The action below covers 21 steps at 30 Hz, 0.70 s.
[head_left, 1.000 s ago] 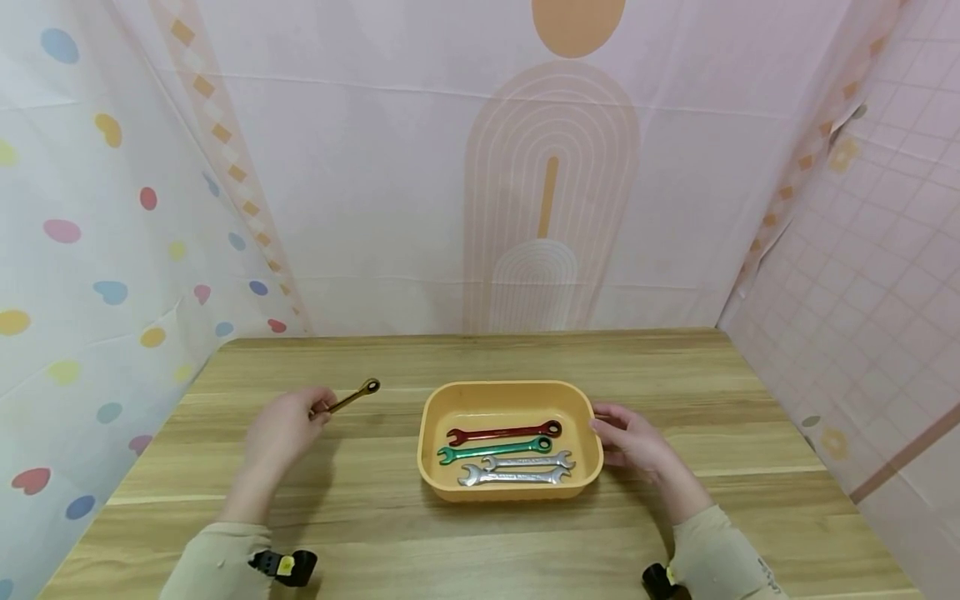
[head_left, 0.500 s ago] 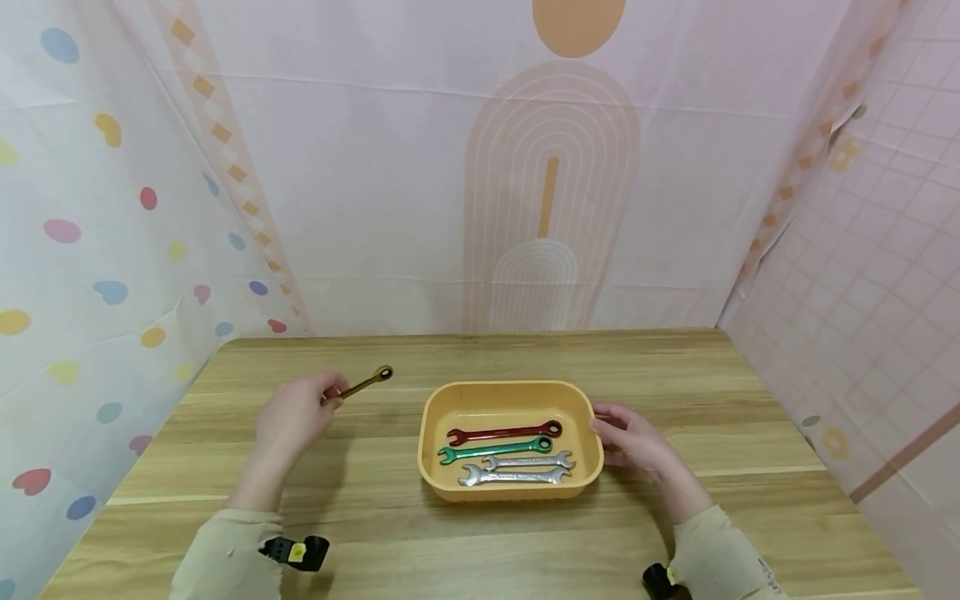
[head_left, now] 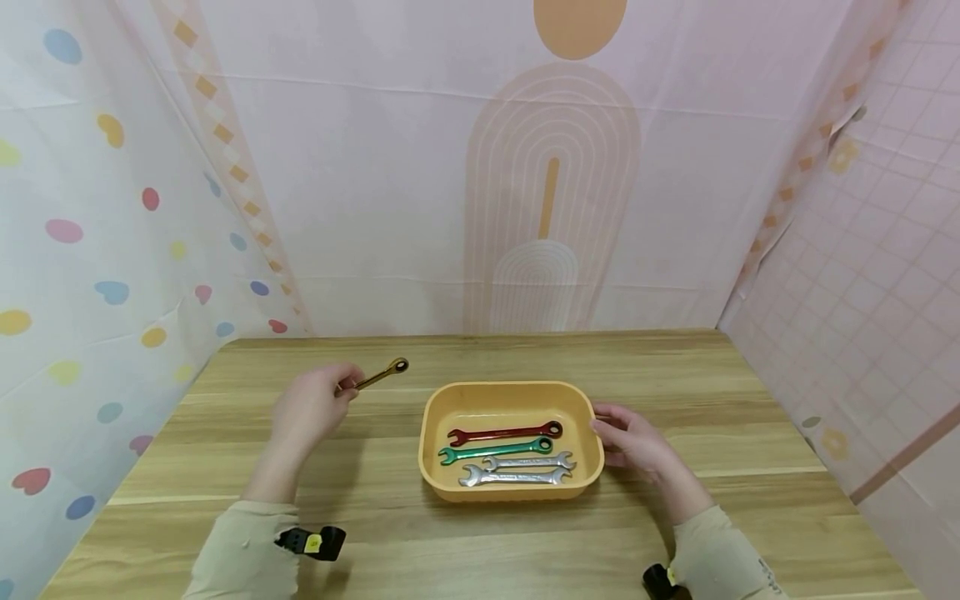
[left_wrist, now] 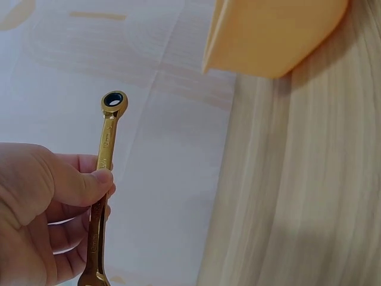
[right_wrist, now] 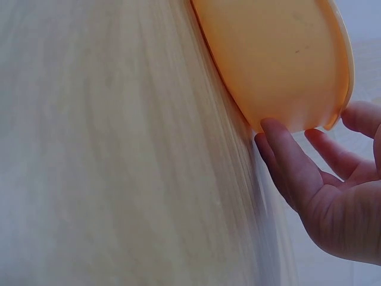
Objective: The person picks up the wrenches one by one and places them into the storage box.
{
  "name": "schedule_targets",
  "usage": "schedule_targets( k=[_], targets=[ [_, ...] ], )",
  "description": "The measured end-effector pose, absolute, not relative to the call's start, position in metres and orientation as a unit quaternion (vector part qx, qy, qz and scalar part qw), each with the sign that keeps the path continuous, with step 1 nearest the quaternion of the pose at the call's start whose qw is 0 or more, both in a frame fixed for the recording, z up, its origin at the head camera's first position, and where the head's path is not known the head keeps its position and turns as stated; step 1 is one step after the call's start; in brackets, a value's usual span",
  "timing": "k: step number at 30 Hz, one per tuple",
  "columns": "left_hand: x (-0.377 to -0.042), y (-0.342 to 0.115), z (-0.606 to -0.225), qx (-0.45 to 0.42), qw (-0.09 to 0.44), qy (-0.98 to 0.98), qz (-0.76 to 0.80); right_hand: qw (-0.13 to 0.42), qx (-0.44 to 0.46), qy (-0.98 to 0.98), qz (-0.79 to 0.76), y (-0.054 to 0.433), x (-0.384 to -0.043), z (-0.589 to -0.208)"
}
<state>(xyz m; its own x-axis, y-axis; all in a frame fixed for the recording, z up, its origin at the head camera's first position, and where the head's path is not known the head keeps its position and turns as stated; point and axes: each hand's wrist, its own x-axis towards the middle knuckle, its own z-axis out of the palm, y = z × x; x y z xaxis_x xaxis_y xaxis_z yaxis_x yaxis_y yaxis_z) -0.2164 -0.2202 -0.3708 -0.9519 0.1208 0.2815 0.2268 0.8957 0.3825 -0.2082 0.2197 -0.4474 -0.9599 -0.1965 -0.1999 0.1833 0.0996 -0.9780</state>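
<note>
A gold combination wrench [left_wrist: 107, 143] is pinched between the thumb and fingers of my left hand [head_left: 313, 407], raised left of the yellow tub. In the left wrist view its ring end with a dark insert points up; the lower end is cut off by the frame. My right hand [head_left: 630, 442] rests against the right side of the yellow tub [head_left: 510, 493]. Seen from the right wrist, its fairly straight fingers [right_wrist: 292, 161] touch the outer wall, the thumb at the rim. Inside the tub lie a red wrench [head_left: 502, 433], a green wrench [head_left: 495, 451] and two silver wrenches [head_left: 517, 476].
The tub stands on a wood-grain table [head_left: 480, 550]. Behind the table hangs a patterned cloth [head_left: 375, 208], with more cloth at both sides. Each wrist carries a small black camera [head_left: 322, 543] near a beige sleeve [head_left: 247, 550].
My left hand has moved right and a little farther from me, bringing the gold wrench closer to the tub. The right hand, the tub and the wrenches in it stay put.
</note>
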Motion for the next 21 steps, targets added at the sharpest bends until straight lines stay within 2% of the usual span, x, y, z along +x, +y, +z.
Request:
schedule_targets(
  k=[21],
  targets=[
    [-0.226,-0.180,-0.360,-0.140,0.153,-0.956,-0.210,0.143,-0.010,0.719,-0.680,0.218,-0.208,-0.449]
  ],
)
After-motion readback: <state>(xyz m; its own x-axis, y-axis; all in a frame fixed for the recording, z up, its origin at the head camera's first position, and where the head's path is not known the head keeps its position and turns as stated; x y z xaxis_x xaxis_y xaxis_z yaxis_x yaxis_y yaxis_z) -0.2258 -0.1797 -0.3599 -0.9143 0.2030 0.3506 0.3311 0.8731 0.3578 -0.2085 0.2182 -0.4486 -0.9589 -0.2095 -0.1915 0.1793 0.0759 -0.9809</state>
